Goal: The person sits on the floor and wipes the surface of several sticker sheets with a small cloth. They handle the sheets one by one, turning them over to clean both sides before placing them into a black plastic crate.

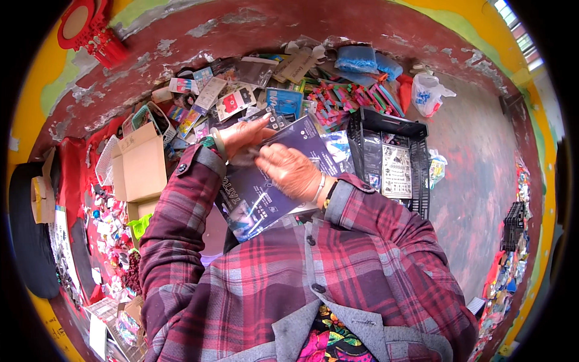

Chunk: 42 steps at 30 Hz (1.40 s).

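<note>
A flat, dark purple package (265, 192) in a clear plastic sleeve is held tilted in front of my chest. My left hand (242, 136) is at its upper left edge, thumb stretched out and the other fingers partly hidden, apparently gripping clear plastic there. Close beside it, the bent fingers of my right hand (289, 172) pinch the same edge, the back of the hand lying over the printed face. Just right of the package stands a black plastic crate (420, 131) holding printed sheets (396, 172) and dark packets.
Against the far wall lie mixed packets, a blue packet (284, 101) and several pink and red sticks (356, 99). An open cardboard box (142, 160) stands on the left. A white plastic bag (429, 95) lies at the far right on the grey floor (461, 199).
</note>
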Tool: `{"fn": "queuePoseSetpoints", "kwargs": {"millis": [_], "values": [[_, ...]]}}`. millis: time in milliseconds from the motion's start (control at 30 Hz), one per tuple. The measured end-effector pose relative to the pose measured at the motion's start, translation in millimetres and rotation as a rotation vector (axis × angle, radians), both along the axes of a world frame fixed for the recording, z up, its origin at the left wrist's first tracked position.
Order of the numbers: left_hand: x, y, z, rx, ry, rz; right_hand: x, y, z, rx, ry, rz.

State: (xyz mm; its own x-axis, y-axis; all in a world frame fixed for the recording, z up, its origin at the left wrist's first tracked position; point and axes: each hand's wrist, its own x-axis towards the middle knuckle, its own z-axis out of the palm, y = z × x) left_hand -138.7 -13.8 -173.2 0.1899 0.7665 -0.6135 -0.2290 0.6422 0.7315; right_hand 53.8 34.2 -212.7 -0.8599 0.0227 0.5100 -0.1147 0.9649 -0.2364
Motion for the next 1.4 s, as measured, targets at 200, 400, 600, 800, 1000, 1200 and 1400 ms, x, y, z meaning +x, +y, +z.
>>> {"fn": "queuePoseSetpoints", "kwargs": {"millis": [200,400,600,800,1000,1200,1400], "values": [[-10,13,-43,0.135,0.027,0.035,10,31,6,0.043,-0.011,-0.211],[-8,5,-26,0.123,-0.152,-0.046,28,65,-6,0.053,-0.211,-0.532],[-11,-1,-32,0.145,-0.192,-0.091,52,94,4,0.112,-0.261,-0.671],[-40,-38,2,0.313,-0.061,0.213,83,90,62,-0.017,0.073,-0.645],[-80,-88,33,0.779,-0.214,0.55,89,40,75,-0.191,-0.042,-0.303],[-69,-62,23,0.907,-0.312,0.765,88,15,24,-0.047,-0.322,-0.168],[-6,-12,29,0.82,-0.447,0.648,91,45,80,-1.069,0.031,-0.261]]}}
